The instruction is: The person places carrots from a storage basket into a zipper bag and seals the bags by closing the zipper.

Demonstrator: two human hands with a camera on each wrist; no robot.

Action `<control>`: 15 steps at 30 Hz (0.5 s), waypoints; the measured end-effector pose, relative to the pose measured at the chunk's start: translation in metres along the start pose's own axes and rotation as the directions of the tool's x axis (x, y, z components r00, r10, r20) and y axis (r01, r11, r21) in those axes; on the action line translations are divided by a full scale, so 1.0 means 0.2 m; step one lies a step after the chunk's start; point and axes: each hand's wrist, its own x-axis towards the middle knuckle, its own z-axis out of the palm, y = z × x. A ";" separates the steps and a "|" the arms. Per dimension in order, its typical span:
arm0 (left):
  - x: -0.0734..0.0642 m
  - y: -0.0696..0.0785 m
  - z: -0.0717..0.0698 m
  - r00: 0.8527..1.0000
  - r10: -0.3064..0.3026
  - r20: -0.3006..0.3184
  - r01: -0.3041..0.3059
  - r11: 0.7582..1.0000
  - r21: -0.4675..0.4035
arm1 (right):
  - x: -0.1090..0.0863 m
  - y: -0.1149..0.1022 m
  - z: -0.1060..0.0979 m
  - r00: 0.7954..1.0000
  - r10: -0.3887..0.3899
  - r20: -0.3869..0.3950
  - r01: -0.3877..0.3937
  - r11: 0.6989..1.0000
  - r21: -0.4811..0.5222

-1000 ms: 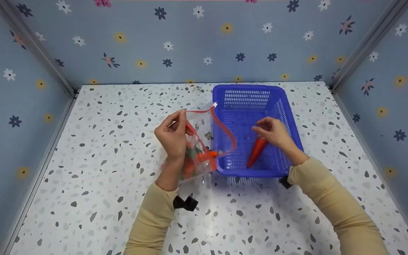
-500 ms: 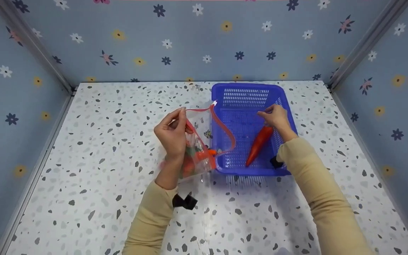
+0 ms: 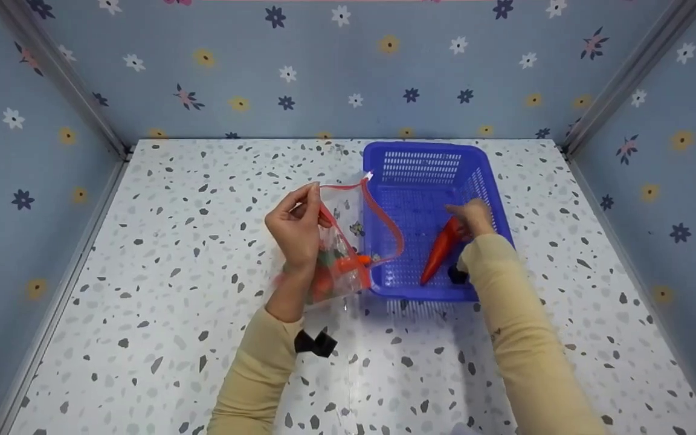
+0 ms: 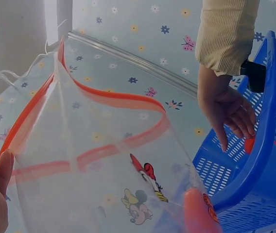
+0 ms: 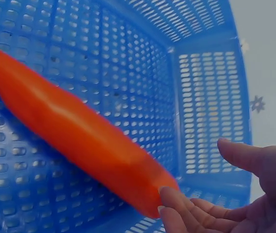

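Observation:
My left hand (image 3: 296,223) pinches the rim of a clear zip bag (image 3: 337,202) between thumb and fingers. Its red-edged mouth gapes toward the basket, and cartoon figures are printed on the side. Orange and green pieces (image 3: 324,281) show through the plastic. A long, smooth, orange-red carrot (image 3: 438,254) lies slanted in the blue basket (image 3: 426,295), tapered end toward the front. At its thicker end is my right hand (image 3: 475,216). The right wrist view has the fingertips (image 5: 169,204) against that end, while the thumb (image 5: 237,153) stands well away from it.
The basket has slotted walls and sits right of the bag, whose mouth overlaps its left rim in the head view. A speckled white table (image 3: 173,272) lies beneath. Flowered panels (image 3: 324,72) enclose the back and both sides.
My right hand went away from me and slightly right over the basket, then back down to the carrot's thick end. The left hand and bag stay nearly still.

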 end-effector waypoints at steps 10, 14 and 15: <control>0.00 0.00 0.00 1.000 0.010 0.006 -0.010 1.000 0.005 | -0.04 0.07 0.05 0.993 0.093 0.074 -0.111 0.950 0.293; 0.00 0.00 0.00 1.000 0.007 0.005 -0.007 1.000 -0.001 | -0.07 0.10 0.07 0.960 0.236 0.150 -0.280 0.814 0.509; 0.00 0.00 -0.01 1.000 0.010 0.005 -0.010 1.000 -0.002 | -0.07 0.10 0.08 0.952 0.262 0.160 -0.307 0.793 0.527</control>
